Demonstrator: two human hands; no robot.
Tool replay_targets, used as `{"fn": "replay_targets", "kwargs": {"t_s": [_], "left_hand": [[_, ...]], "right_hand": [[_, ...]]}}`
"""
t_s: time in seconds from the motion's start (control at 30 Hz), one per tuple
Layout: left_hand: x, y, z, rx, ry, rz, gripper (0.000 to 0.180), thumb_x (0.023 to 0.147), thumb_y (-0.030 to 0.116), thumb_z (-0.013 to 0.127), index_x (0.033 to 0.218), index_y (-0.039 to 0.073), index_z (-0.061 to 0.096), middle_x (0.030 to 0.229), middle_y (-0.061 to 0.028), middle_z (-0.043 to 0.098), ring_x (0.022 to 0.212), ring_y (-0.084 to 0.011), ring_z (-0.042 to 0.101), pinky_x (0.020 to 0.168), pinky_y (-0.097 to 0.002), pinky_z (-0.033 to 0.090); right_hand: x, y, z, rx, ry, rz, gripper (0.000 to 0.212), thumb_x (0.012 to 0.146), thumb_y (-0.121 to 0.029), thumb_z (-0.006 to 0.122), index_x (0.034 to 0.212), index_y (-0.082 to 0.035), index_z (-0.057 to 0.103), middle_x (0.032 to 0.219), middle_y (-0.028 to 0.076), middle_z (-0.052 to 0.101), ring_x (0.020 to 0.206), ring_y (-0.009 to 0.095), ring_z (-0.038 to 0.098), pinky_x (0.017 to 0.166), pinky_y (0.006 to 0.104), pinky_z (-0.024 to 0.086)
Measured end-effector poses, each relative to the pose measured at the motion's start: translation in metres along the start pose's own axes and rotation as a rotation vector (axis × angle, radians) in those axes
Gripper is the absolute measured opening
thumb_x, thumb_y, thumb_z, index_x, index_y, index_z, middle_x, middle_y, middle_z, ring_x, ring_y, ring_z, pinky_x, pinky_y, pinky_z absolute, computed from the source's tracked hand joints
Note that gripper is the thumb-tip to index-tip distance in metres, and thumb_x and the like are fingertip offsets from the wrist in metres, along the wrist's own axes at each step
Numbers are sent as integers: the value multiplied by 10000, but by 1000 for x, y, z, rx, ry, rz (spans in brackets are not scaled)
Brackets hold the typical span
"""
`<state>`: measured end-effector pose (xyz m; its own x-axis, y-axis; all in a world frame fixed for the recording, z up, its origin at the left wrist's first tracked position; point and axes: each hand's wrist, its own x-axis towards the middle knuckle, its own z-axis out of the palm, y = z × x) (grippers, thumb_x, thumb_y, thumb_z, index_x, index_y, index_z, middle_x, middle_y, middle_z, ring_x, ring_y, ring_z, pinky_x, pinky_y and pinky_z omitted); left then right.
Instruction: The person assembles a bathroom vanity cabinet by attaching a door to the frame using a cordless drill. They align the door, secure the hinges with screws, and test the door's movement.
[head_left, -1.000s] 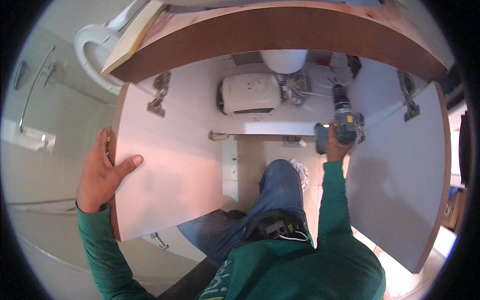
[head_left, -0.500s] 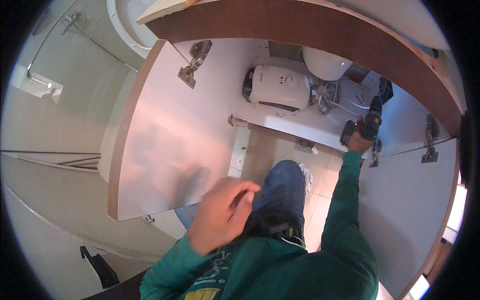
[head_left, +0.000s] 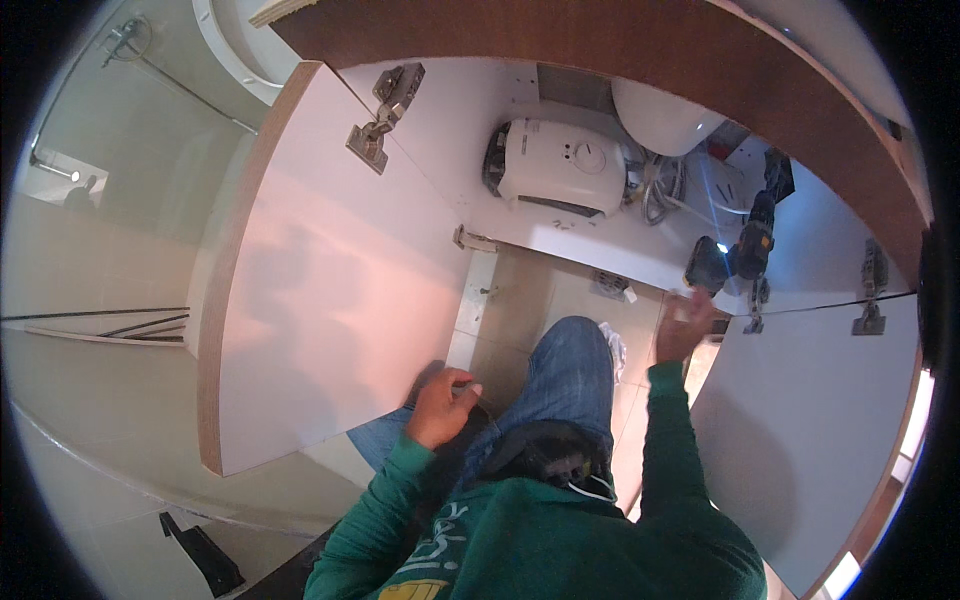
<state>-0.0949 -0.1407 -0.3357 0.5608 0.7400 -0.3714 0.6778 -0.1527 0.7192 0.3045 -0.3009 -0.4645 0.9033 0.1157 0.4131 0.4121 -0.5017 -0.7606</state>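
Observation:
A black cordless drill (head_left: 755, 240) rests on the white cabinet floor at the right, its small light lit. Just in front of its battery end, my right hand (head_left: 685, 328) is off the grip, fingers blurred but apparently stretched out and apart, with nothing seen in them. Over my thigh, beside the lower edge of the left cabinet door (head_left: 330, 290), my left hand (head_left: 438, 410) is held with curled fingers and the thumb near the index finger. Whatever it may be pinching is too small to make out.
Inside the cabinet are a white water heater box (head_left: 565, 165), a white rounded basin underside (head_left: 660, 115) and coiled hoses (head_left: 662, 190). The right door (head_left: 810, 430) stands swung out on metal hinges. A brown front panel (head_left: 520, 40) crosses above. A cloth (head_left: 615, 350) lies beside my knee.
My right hand has let go of the drill and drawn back toward me, leaving it on the cabinet floor. My left hand has dropped lower, nearer my thigh.

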Motion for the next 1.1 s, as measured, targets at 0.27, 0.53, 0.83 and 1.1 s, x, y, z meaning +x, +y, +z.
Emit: {"fn": "replay_targets", "kwargs": {"t_s": [0.27,0.53,0.83,1.1], "left_hand": [[-25,-2,-6,81,-40,-74,414,980,418,677,1099,24,722,1027,-183,723,849,-307,685,774,-408,532],[-30,-14,-17,101,-25,-87,429,979,427,685,954,0,726,914,-179,706,777,-312,662,744,-415,525],[-52,14,-36,-416,441,-366,424,990,371,714,1109,-36,714,1036,-186,739,916,-270,726,741,-404,563],[-49,11,-24,-38,633,61,322,975,238,739,1147,-34,718,1077,-179,753,935,-274,720,773,-374,571]], "right_hand": [[-77,-174,82,473,-1092,191,514,940,-283,770,1291,38,574,1086,140,716,980,207,685,873,345,558],[-98,-191,177,760,-951,442,421,936,-169,779,1255,23,583,1009,80,693,895,153,669,803,306,566],[-108,-187,188,1022,-894,618,281,918,-50,749,1181,-17,655,1022,54,704,901,154,670,793,310,571],[-110,-192,207,1131,-901,732,291,942,-140,775,1201,-51,676,1037,30,669,979,153,653,903,340,567]]}}
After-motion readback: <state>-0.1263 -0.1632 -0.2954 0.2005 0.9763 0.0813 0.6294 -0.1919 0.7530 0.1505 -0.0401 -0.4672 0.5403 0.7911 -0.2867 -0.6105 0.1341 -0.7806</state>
